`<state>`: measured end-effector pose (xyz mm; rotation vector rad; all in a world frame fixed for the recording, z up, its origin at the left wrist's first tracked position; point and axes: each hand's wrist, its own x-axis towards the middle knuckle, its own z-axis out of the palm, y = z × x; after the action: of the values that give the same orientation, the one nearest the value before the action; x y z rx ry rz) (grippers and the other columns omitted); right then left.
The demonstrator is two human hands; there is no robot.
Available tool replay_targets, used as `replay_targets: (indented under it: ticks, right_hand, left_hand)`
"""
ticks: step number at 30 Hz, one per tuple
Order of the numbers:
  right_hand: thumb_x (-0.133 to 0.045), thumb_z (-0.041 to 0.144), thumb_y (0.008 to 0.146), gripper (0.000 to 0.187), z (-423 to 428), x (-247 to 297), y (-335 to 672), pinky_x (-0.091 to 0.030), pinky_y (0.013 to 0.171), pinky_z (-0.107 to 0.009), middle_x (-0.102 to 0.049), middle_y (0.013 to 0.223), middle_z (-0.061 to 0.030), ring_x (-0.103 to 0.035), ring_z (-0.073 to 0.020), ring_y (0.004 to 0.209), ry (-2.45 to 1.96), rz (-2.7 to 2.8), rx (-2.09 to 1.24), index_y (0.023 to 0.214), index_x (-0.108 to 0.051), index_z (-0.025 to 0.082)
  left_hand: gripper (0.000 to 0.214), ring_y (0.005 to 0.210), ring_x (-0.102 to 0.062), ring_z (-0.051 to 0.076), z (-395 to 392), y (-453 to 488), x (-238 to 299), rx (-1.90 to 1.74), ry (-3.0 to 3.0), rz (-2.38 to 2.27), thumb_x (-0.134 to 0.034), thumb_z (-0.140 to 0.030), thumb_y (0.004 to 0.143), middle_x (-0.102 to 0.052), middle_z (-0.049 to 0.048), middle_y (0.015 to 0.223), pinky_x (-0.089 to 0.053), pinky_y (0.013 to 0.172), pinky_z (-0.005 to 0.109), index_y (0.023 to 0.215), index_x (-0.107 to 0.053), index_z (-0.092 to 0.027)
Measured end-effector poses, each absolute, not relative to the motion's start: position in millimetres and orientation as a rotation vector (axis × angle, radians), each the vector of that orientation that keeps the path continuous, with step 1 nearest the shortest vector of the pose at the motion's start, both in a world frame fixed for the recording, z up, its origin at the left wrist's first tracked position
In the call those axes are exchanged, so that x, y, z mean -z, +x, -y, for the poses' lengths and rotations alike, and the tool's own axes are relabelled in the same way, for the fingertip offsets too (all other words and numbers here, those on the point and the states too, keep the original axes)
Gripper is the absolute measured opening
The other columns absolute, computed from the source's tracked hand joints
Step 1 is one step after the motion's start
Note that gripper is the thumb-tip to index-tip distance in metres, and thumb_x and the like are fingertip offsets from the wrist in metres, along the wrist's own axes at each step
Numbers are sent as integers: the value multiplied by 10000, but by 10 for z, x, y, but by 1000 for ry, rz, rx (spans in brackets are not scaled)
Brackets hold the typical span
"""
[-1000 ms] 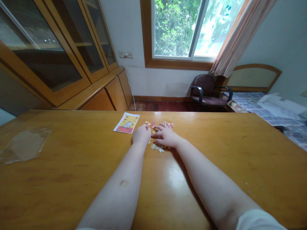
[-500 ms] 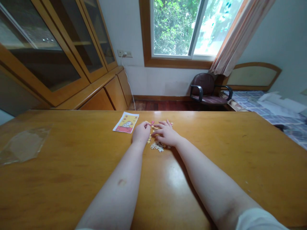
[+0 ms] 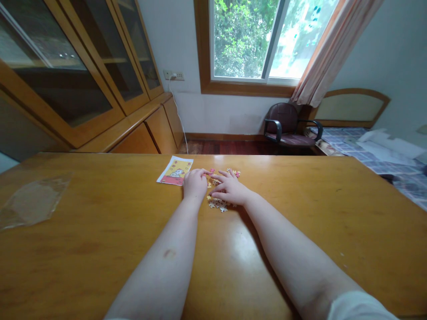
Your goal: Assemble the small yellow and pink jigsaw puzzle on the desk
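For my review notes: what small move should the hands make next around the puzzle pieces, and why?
Probably raise the right hand slightly: it is spread above the puzzle pieces and hides some of them, with white ones showing on its near side and coloured ones beyond it. Whether the left hand, beside the picture card, holds a piece is too small to tell.

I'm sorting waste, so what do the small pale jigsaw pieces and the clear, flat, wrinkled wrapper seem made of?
Small pale jigsaw pieces: perhaps matte cardboard, from their dull faces. Clear, flat, wrinkled wrapper: likely thin, glossy plastic; brown wood-look tabletop shows through.
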<state>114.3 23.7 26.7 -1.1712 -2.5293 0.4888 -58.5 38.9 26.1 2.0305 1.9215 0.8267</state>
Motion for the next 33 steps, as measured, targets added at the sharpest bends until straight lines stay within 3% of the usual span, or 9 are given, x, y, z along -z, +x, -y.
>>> replay_targets:
  ticks: [3,6,8,12,15,20,28,33]
  right_hand:
    - [-582,479,884,274,-286,-232,1198,-73,1107,-656,-605,1302,-26,-365,-334,1334,-1135,2483,-434,826,-778,296]
    - [-555,448,912,313,-335,-211,1253,-170,1105,-556,-692,1073,-28,-523,-244,1115,-1110,2426,-407,768,-775,278]
    - [-526,441,931,347,-359,-203,1279,-249,1062,-488,-697,976,-33,-543,-206,987,-1127,2384,-398,770,-780,267]
    - [-443,455,966,448,-396,-177,1313,-319,968,-414,-686,906,-46,-513,-195,917,-1190,2309,-420,771,-786,245]
    - [-401,462,980,503,-422,-138,1329,-322,954,-391,-679,874,-45,-508,-189,901,-1228,2257,-446,747,-783,234]
    - [-357,449,993,529,-459,-82,1328,-308,967,-380,-685,909,-52,-512,-196,936,-1336,2167,-460,777,-789,233]
    - [-371,438,988,483,-478,-79,1316,-139,1092,-470,-689,1028,-46,-497,-229,1101,-1580,2018,-450,798,-778,258]
    - [-373,450,983,485,-477,-83,1329,-144,1092,-486,-684,1047,-55,-497,-235,1102,-1595,2003,-432,799,-779,258]
  left_hand:
    - [378,1302,-428,256,-380,-542,-253,-657,2093,-1887,-455,-135,785,-626,4,1275,-263,1136,447,974,-739,-299]
    - [386,1371,-339,280,-367,-512,-249,-601,2088,-1879,-467,-146,786,-579,-20,1347,-187,1157,520,986,-739,-335]
    - [399,1371,-339,279,-361,-499,-247,-591,2099,-1866,-463,-150,796,-571,-23,1359,-184,1157,527,1013,-733,-347]
    - [397,1401,-290,298,-351,-464,-227,-484,2192,-1787,-466,-181,823,-513,-56,1423,-130,1159,574,1050,-720,-386]
    - [379,1414,-264,309,-343,-442,-217,-418,2247,-1757,-462,-210,847,-486,-68,1449,-112,1153,600,1053,-719,-397]
    - [354,1382,-324,290,-344,-463,-226,-445,2184,-1877,-476,-219,838,-566,-47,1371,-154,1156,580,1017,-737,-378]
    - [369,1399,-301,303,-343,-453,-199,-425,2291,-1758,-462,-227,851,-535,-34,1404,-157,1157,575,1059,-726,-381]
    - [356,1379,-333,291,-353,-460,-197,-451,2232,-1834,-471,-227,847,-572,-9,1363,-191,1157,546,1059,-730,-348]
